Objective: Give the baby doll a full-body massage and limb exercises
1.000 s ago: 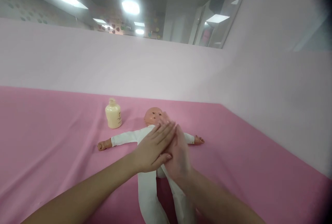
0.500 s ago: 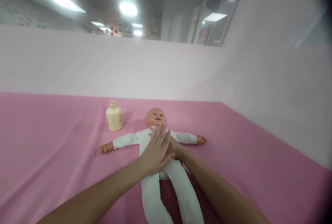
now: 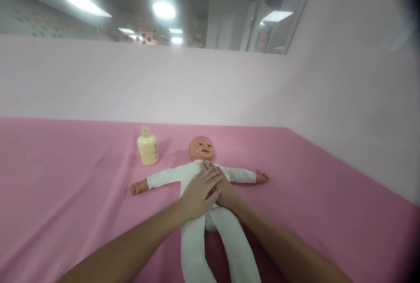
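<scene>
Now both hands lie flat on the doll's chest, where a second ago they were raised just above it and blurred in motion, palm against palm. The left hand (image 3: 198, 193) rests on top, fingers spread toward the neck, and the right hand (image 3: 223, 191) sits half under it, so neither grip closes on anything: both are open and pressing down. The doll (image 3: 197, 173) lies on its back on the pink sheet (image 3: 65, 178), arms stretched out to either side, legs toward the person, its face clear of the fingers. By my reading, the hands have gone from rubbing each other to touching the doll's torso. The cream bottle (image 3: 148, 146) stands upright near the doll's head, apart from both hands.
</scene>
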The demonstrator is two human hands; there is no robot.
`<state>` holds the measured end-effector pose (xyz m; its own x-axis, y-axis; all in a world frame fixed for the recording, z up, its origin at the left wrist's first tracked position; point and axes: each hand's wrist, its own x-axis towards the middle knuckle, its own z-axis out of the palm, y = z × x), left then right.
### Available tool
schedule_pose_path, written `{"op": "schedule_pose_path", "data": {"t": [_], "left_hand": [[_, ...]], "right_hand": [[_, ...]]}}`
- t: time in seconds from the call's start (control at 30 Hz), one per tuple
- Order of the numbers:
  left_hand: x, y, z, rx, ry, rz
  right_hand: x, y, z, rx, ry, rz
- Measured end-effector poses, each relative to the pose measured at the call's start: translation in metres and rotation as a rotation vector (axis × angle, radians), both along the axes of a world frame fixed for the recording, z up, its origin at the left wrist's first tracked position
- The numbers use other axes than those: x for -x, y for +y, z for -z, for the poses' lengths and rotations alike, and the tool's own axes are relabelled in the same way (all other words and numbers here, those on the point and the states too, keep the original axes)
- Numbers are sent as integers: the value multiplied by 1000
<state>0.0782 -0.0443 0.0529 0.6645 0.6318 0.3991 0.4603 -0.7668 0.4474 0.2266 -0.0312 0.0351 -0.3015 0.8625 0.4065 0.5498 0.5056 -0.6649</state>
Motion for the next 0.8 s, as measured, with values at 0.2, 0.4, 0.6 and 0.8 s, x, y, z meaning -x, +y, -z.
{"op": "schedule_pose_path", "data": {"t": [0.2,0.4,0.6,0.8], "left_hand": [[5,11,14,44,-61,-142],[14,8,13,-85,-157,-55],[12,9,7,31,-99,-9],[8,14,15,50,-110,-155]], "right_hand": [[14,-44,-9,62,-434,104],[24,-57,-34,-29,-341,-230],[6,-30,-30,24,-108,-399],[-3,-25,-28,168,151,-398]]}}
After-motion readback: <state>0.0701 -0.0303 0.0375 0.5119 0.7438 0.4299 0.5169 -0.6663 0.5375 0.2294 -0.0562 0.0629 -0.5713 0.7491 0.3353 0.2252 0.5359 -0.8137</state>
